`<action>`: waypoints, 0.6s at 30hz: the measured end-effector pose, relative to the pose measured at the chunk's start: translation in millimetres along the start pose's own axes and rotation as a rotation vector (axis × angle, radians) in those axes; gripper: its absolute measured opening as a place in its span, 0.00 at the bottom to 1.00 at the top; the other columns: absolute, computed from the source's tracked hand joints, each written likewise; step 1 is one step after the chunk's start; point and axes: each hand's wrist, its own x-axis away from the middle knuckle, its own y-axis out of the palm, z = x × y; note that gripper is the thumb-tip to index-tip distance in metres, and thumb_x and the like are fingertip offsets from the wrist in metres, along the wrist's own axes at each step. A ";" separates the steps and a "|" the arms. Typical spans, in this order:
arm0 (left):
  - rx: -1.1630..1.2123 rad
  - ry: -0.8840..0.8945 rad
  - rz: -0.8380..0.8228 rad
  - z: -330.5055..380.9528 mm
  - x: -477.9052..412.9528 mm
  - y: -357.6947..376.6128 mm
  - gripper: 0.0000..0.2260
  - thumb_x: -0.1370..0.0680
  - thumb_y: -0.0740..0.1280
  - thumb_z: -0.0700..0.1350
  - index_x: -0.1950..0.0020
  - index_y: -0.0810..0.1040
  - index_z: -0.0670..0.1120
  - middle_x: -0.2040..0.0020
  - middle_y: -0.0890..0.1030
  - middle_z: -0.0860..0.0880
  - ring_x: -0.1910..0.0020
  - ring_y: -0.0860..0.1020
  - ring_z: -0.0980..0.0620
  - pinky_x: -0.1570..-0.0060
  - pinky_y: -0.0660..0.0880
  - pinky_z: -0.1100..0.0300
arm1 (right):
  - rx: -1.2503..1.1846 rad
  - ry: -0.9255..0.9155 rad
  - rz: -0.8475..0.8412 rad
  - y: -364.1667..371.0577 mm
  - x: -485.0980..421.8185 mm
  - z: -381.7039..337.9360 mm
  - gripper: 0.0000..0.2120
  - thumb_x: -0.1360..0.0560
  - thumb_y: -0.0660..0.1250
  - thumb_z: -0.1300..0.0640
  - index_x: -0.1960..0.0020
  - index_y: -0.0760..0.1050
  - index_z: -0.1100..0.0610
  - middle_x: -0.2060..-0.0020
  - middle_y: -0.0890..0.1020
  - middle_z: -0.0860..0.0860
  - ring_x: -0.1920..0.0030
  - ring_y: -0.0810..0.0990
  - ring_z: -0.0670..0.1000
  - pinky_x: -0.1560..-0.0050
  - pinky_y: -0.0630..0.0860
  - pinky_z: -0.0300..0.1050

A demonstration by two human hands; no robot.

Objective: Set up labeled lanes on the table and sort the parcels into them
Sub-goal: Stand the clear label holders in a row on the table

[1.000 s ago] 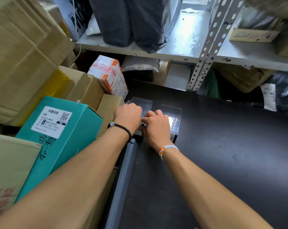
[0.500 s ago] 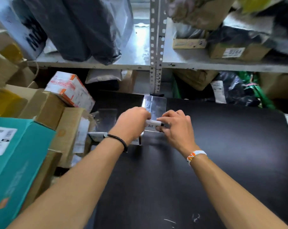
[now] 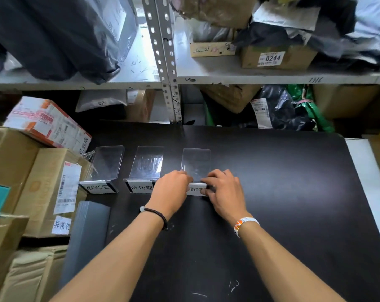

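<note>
Item: rightmost stand (image 3: 196,162), clear glossy acrylic, L-shaped, mid-table on the matte black table (image 3: 282,192). I see left grip (image 3: 170,190) and right grip (image 3: 225,190), fingers curled, pinching its white label base.

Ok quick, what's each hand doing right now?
Left hand: pinching the left end of the clear label stand.
Right hand: pinching its right end.

Bare table (image 3: 282,192) right; boxes (image 3: 43,171) crowd left.
</note>
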 end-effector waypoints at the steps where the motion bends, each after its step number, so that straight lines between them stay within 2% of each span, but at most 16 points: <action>1: -0.002 0.005 0.004 -1.1 -0.7 0.6 0.08 0.18 0.65 0.40 0.44 0.83 0.48 0.48 0.81 0.50 0.48 0.81 0.45 0.52 0.81 0.48 | 0.001 -0.001 -0.003 -0.2 -0.5 0.1 0.11 0.22 0.74 0.52 0.41 0.85 0.46 0.44 0.82 0.44 0.44 0.75 0.54 0.50 0.63 0.48; 18: -0.022 0.045 0.009 2.1 4.2 -8.2 0.10 0.16 0.64 0.42 0.38 0.82 0.49 0.43 0.81 0.50 0.44 0.81 0.46 0.52 0.77 0.53 | 0.067 -0.004 -0.033 -3.6 0.7 -3.3 0.13 0.21 0.73 0.49 0.37 0.84 0.48 0.41 0.81 0.44 0.40 0.74 0.53 0.45 0.70 0.50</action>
